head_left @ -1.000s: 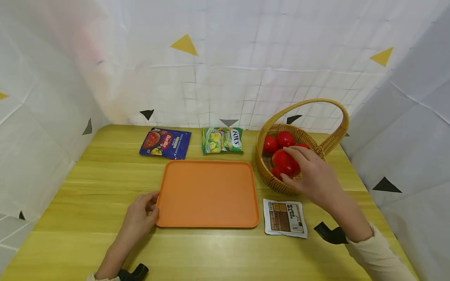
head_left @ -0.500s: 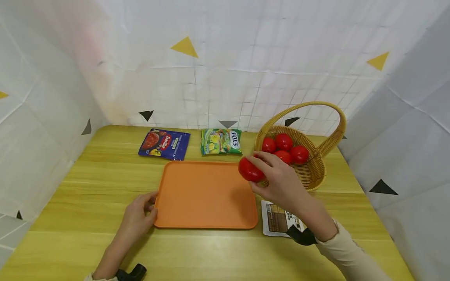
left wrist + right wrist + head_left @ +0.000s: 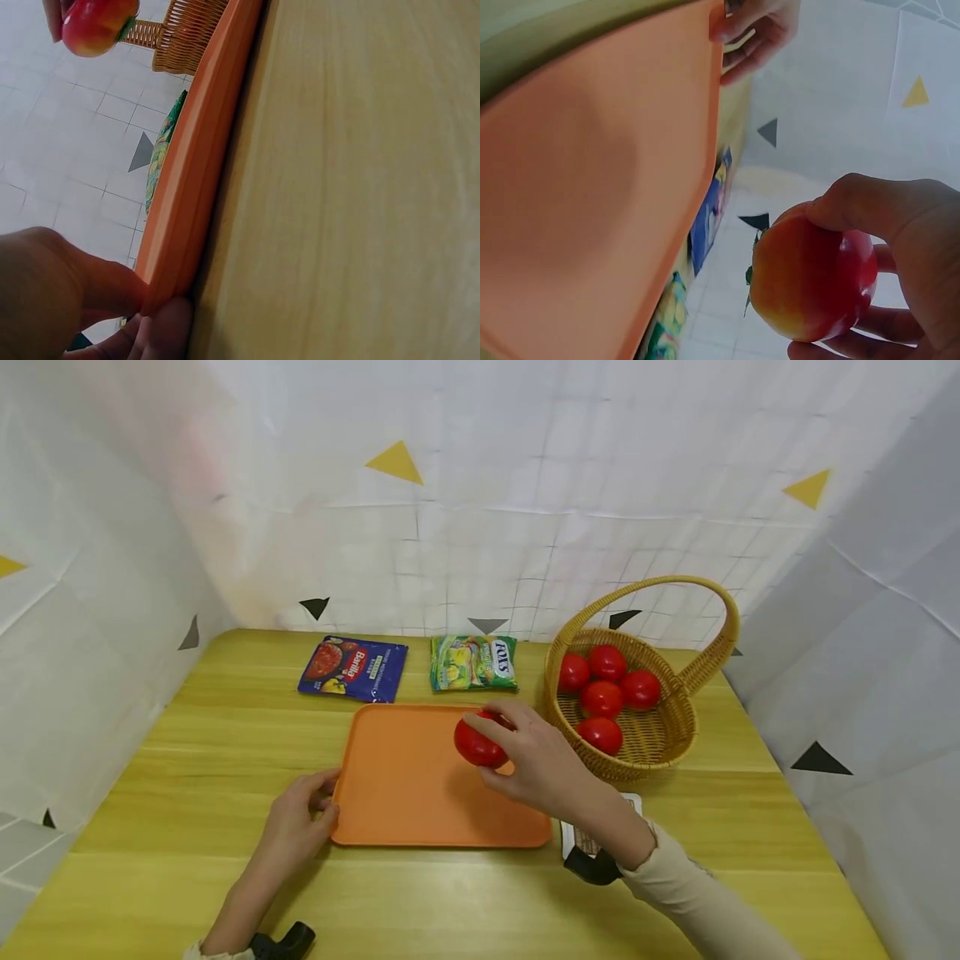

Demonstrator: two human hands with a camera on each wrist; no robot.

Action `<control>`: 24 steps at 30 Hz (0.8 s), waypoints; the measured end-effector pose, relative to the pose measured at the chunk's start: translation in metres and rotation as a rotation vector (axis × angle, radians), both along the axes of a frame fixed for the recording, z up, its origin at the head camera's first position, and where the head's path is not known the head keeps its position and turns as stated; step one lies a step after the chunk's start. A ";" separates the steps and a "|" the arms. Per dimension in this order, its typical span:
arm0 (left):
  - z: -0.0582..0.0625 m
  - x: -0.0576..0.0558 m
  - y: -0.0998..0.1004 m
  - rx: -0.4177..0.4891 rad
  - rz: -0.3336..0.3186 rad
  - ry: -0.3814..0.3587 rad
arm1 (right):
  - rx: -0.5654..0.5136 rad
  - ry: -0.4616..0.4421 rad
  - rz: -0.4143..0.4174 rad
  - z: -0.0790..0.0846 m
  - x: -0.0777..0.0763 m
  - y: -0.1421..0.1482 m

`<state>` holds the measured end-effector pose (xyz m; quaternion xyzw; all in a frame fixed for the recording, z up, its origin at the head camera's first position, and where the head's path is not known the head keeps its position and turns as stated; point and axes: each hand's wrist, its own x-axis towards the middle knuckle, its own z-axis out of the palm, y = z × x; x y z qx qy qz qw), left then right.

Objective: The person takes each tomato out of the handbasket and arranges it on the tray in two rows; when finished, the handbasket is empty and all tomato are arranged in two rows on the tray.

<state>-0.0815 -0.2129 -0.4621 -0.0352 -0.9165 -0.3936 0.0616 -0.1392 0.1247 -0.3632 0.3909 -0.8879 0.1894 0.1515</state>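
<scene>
My right hand [image 3: 536,764] holds a red tomato [image 3: 480,741] above the right half of an orange tray [image 3: 405,802]. In the right wrist view the tomato [image 3: 810,277] shows a yellowish side and green leaves, with thumb and fingers around it. My left hand [image 3: 296,818] pinches the tray's left edge; the left wrist view shows thumb and fingers at the rim [image 3: 176,225]. Several more red tomatoes [image 3: 602,700] lie in a wicker basket [image 3: 678,727] with a tall handle, right of the tray.
A blue Barilla pouch [image 3: 356,668] and a green Fox's bag [image 3: 474,663] lie behind the tray. Partly under my right forearm is a white-edged packet [image 3: 567,839]. White sheeting [image 3: 487,552] stands behind the wooden table [image 3: 435,902].
My right hand has lifted a tomato out of the basket and carried it left over the tray. The left hand has stayed at the tray's edge.
</scene>
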 end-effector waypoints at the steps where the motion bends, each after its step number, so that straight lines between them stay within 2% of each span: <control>1: 0.000 0.000 0.000 -0.002 0.002 -0.001 | 0.003 -0.001 0.008 -0.001 0.000 -0.003; 12: -0.002 0.001 0.000 0.009 -0.001 0.001 | 0.028 -0.028 0.066 0.000 -0.011 -0.042; 24: -0.002 0.001 -0.001 0.012 0.008 0.002 | 0.015 -0.060 0.076 -0.007 -0.030 -0.074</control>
